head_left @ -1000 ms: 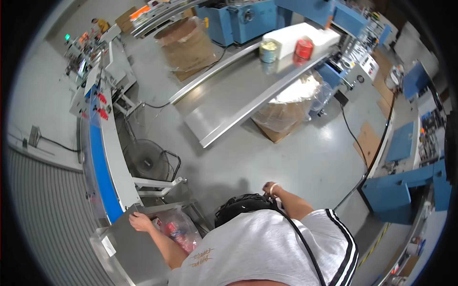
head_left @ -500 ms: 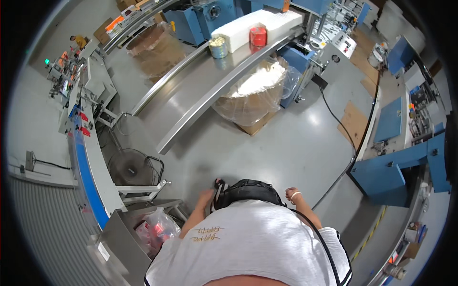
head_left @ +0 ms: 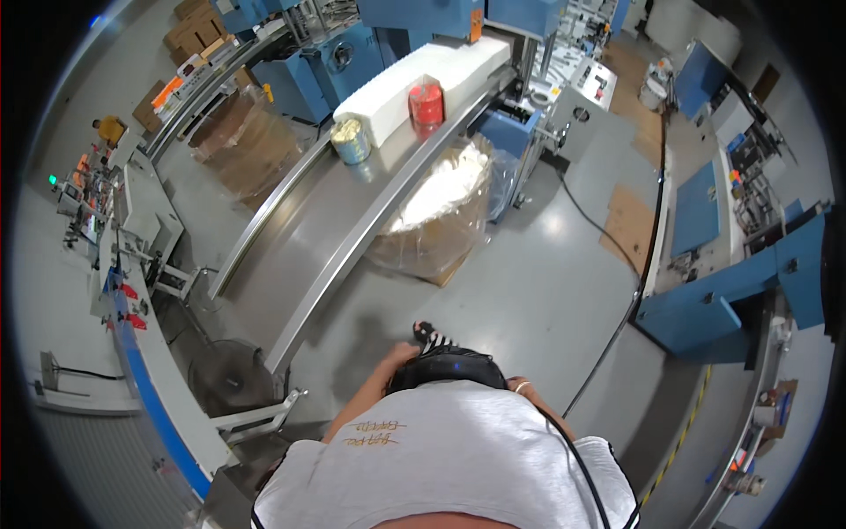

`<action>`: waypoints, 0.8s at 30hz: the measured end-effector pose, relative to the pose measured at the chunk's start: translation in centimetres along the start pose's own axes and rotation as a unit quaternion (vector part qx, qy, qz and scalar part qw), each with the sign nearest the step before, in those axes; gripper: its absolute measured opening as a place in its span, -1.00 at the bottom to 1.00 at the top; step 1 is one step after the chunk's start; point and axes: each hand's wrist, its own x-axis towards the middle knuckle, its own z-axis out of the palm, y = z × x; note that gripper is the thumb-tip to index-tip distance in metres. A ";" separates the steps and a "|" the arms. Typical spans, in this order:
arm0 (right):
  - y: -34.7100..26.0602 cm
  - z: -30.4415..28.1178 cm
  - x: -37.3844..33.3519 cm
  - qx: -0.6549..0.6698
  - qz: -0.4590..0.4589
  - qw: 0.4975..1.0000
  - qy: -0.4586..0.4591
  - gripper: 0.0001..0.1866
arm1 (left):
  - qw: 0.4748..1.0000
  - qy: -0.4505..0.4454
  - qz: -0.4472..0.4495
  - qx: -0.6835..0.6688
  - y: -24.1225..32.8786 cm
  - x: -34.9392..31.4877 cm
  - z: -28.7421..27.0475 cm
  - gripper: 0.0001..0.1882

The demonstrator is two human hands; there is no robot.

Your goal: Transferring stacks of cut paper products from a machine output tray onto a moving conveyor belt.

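Past my grey-white shirt (head_left: 445,450), the black bag (head_left: 445,366) sits at my front, its lower part hidden by the shirt. My right hand (head_left: 514,383) is mostly covered at its right side; I can't tell its grip. My left hand (head_left: 405,351) is just left of it, fingers indistinct, hold unclear. Beyond, the steel desk (head_left: 308,238) partly covers a plastic-lined carton (head_left: 432,242). A blue-gold cylinder (head_left: 351,144) stands by the desk's left edge, a red cylinder (head_left: 426,101) nearer the right; the white stack (head_left: 397,84) behind reaches the far end.

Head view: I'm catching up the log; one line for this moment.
left hand: near black bag; right hand: mostly hidden; red cylinder: on metal table
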 end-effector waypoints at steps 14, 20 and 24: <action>-47.0 -24.1 1.1 0.235 -0.351 0.865 0.271 -0.81 | 0.884 0.381 0.266 0.045 34.0 10.0 -18.4 -0.78; -61.3 -25.7 1.2 0.001 -0.576 0.744 0.339 -0.81 | 0.933 0.307 0.177 -0.061 33.8 10.0 -18.8 -0.79; -63.1 -24.0 1.8 -0.234 -0.466 0.801 0.295 -0.78 | 0.938 0.315 0.131 0.057 34.8 8.5 -18.4 -0.79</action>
